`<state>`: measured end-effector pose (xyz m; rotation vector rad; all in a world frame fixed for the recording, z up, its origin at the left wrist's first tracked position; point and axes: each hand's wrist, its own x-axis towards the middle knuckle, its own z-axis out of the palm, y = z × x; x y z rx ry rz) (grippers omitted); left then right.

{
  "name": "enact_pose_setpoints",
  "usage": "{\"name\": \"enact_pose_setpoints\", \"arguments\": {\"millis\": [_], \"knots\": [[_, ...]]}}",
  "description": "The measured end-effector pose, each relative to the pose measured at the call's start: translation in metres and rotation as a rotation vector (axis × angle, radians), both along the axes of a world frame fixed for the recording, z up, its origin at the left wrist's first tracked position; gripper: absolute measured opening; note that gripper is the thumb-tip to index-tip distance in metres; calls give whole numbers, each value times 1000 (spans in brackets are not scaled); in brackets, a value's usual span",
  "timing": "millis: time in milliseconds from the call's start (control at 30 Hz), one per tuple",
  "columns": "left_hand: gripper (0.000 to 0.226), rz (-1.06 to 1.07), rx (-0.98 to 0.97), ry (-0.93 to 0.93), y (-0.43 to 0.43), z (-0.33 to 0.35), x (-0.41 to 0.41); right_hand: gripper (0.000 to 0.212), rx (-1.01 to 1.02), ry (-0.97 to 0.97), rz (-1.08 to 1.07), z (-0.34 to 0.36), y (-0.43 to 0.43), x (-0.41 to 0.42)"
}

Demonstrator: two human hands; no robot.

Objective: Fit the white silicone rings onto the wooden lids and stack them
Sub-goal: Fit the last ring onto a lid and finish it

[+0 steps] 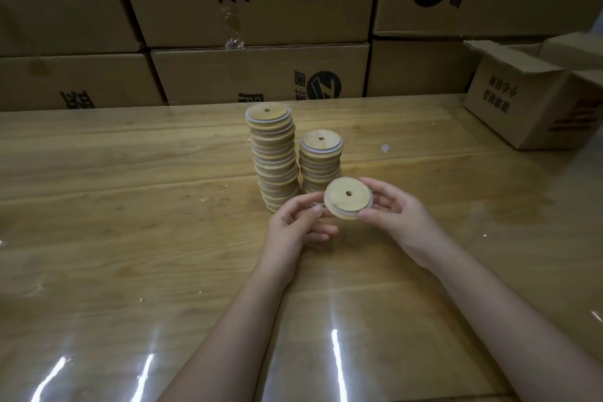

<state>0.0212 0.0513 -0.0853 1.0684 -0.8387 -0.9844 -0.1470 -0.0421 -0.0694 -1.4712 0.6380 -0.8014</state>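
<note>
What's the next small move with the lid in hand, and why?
Probably lift the wooden lid onto the shorter stack. Both the left hand and right hand grip its edge, a white silicone ring already seems to run round it, and that stack stands just behind, lower than the taller stack.

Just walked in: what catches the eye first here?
At the centre, the left hand and right hand hold a wooden lid with a white ring at its rim. Behind it stand a tall lid stack and a shorter stack, before a wall of printed cardboard boxes.
</note>
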Motion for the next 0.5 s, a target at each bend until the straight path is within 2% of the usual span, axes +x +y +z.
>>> {"name": "enact_pose_setpoints", "arguments": {"millis": [133,267,367,500], "knots": [[15,51,37,-28,-1,0,-3,64,27,-74,-28,22,-13,-7],[17,-26,100,-153,-4,0,-11,68,-37,-79,-115,50,-24,0],[19,-55,130,-231,-4,-2,-14,61,-116,-55,-168,66,-30,18],[19,-51,133,-247,-4,-2,-13,55,-160,-3,-161,70,-41,43]]}}
